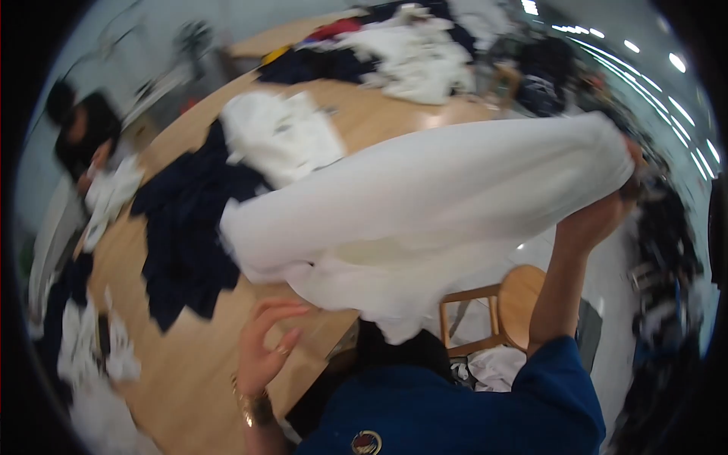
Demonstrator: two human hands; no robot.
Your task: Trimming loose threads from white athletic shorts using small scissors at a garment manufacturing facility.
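Note:
A white garment [425, 197] stretches across the view in front of me, blurred by motion; its exact kind is hard to make out. My right hand [607, 205], raised at the right, grips the garment's right end, and the cloth partly covers the fingers. The garment's left end hangs loose over the table's edge. Below that end my left hand [267, 341] is apart from the cloth, with its fingers spread and nothing in them. Dark navy clothes [186, 220] and another white garment [280, 136] lie on the table just beyond.
The wooden table [379, 106] curves away to the far side, bearing a heap of white garments [417, 57]. More white cloth [83, 341] lies at the left edge. A round wooden stool [523, 303] stands at my right. Another person [87, 129] handles white cloth at the far left.

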